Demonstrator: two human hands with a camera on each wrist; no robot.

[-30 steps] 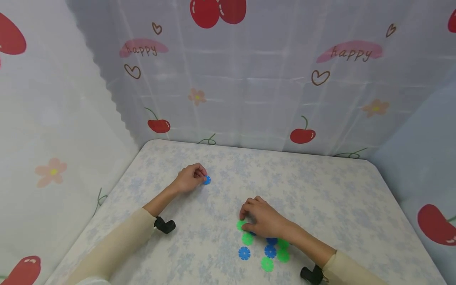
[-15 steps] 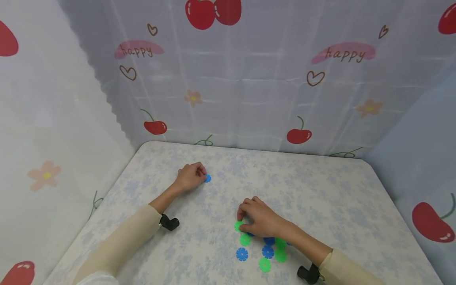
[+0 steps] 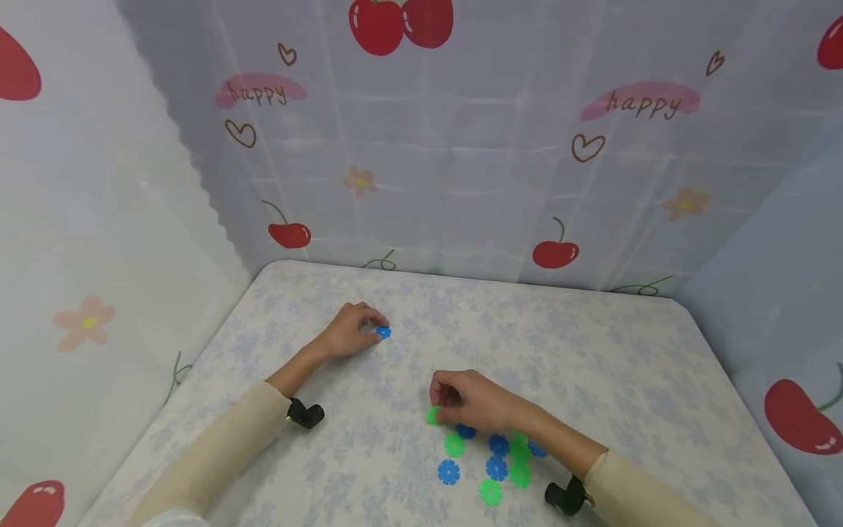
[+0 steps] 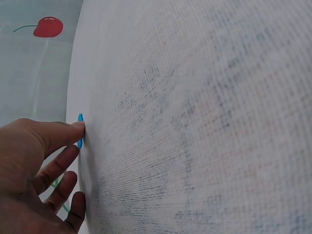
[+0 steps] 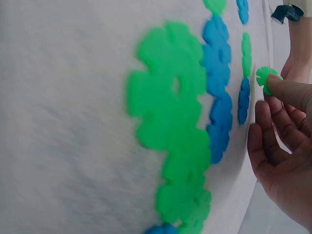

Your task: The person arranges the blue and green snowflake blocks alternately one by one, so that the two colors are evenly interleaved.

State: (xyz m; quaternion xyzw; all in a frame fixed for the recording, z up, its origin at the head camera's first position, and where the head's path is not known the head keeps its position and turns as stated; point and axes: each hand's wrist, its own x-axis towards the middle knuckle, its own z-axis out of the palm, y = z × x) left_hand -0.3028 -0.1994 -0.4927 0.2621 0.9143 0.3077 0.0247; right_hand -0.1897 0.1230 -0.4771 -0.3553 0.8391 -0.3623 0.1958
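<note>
Near the table's far left, my left hand [image 3: 352, 331] has thumb and a finger at the edges of a blue notched snowflake building disc [image 3: 383, 332]. In the left wrist view this blue disc [image 4: 80, 130] shows edge-on, by the tabletop, with the thumb against it. My right hand [image 3: 477, 401] pinches a green snowflake disc [image 3: 432, 416] between thumb and finger. The right wrist view shows that green disc [image 5: 264, 77] raised off the table. Below the right hand lies a loose group of blue discs [image 3: 449, 472] and green discs [image 3: 490, 492], some overlapping.
The table [image 3: 593, 351] wears a pale cloth with a faint blue pattern. Printed curtains [image 3: 428, 161] rise behind it and at both sides. Each wrist carries a black camera mount [image 3: 306, 413].
My right hand has drawn slightly left with the green disc, uncovering blue discs beneath it. My left hand stays in place; its finger has spread over the blue disc, which looks flatter.
</note>
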